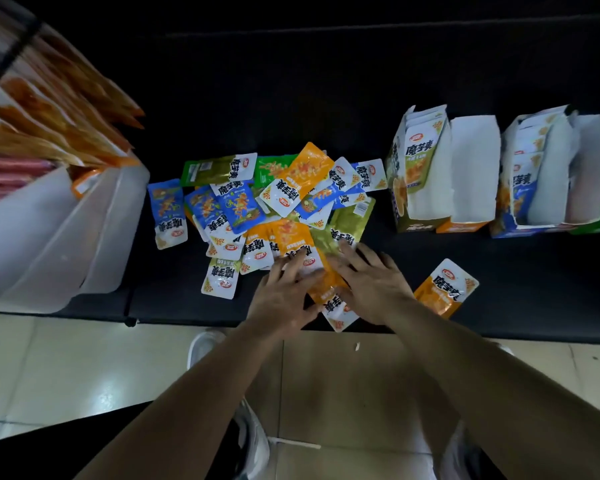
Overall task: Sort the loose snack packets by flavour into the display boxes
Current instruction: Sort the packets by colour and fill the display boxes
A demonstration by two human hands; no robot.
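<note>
Left hand (284, 289) and right hand (374, 285), fingers spread flat (gripping nothing), pin glossy orange foil packets (293, 239) near the black surface's (187, 301) front edge, likely gathering that flavour.

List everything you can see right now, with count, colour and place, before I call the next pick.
loose snack packets: heap too overlapped to count; blue, orange, green, olive; centre of table
single packet: one, orange, apart from the heap, right of the hands
display boxes: four; olive, orange, blue, green; row at right, tops open, packets visible in olive and blue
table: one, black
plastic bin: one, translucent white, far left, holding orange packets
floor: beige tiles, below table edge
left hand: fingers spread flat on orange packets, heap's near edge
right hand: fingers spread on packets beside it
</note>
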